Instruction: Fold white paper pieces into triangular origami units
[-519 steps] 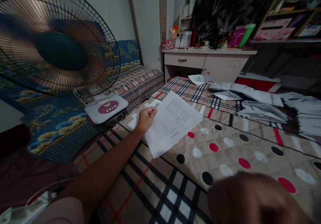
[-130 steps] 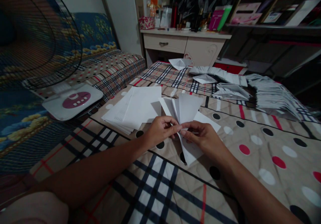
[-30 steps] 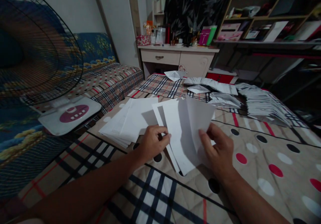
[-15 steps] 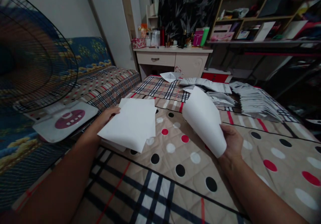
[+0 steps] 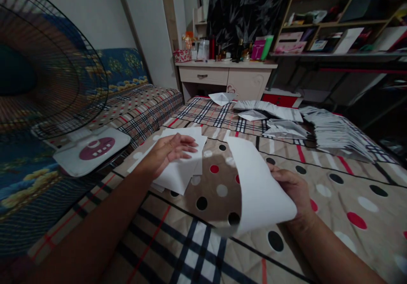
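Nearest, your right hand (image 5: 294, 193) pinches a curled sheet (image 5: 259, 190) by its right edge, above the bed (image 5: 219, 216); your left hand (image 5: 171, 152), well apart from it, is open over the loose papers (image 5: 181, 174), though you cannot tell if it touches them; beyond lie folded papers (image 5: 284, 129) and, at right, a thick stack (image 5: 337, 135); farthest, a cabinet (image 5: 203, 75) stands past the bed.

One round black-grilled fan (image 5: 47, 70) shows upper left; one curved white paper sheet (image 5: 259, 190), centre right; two diamond-shaped folded white papers (image 5: 221, 99), upper centre.
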Motion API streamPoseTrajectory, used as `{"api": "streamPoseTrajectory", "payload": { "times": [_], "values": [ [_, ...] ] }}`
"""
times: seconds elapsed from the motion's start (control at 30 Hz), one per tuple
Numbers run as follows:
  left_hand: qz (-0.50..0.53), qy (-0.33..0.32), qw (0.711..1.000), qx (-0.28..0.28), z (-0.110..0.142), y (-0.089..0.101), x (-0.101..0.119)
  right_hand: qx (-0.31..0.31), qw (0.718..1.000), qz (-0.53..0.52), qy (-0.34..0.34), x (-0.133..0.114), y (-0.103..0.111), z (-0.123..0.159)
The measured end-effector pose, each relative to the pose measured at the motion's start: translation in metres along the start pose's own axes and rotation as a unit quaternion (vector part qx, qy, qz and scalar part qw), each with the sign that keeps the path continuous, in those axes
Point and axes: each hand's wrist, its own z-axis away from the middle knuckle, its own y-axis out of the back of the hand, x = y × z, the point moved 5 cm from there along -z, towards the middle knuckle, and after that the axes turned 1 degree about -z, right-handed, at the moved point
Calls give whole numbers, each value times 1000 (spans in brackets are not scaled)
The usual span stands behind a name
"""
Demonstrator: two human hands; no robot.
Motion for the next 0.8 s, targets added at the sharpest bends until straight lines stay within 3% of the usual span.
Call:
{"api": "streamPoseTrajectory", "payload": {
  "times": [0.07, 0.13, 0.3, 0.37, 0.47, 0.8],
  "values": [
    [119, 67, 983, -121, 11, -30, 0, -76, 985, -110, -108, 8, -13, 5],
    [161, 96, 962, -197, 21, -47, 0, -142, 964, -151, -169, 12, -24, 10],
    [79, 146, 930, -328, 35, -56, -13, -197, 954, -135, -182, 16, -29, 10],
    [31, 168, 929, -329, 35, -54, -20, -198, 955, -131, -178, 17, -28, 9],
    [-8, 182, 943, -279, 27, -51, -29, -197, 957, -123, -174, 20, -24, 7],
    [34, 184, 967, -174, 13, -52, -46, -169, 967, -112, -154, 22, -19, 0]
  ]
}}
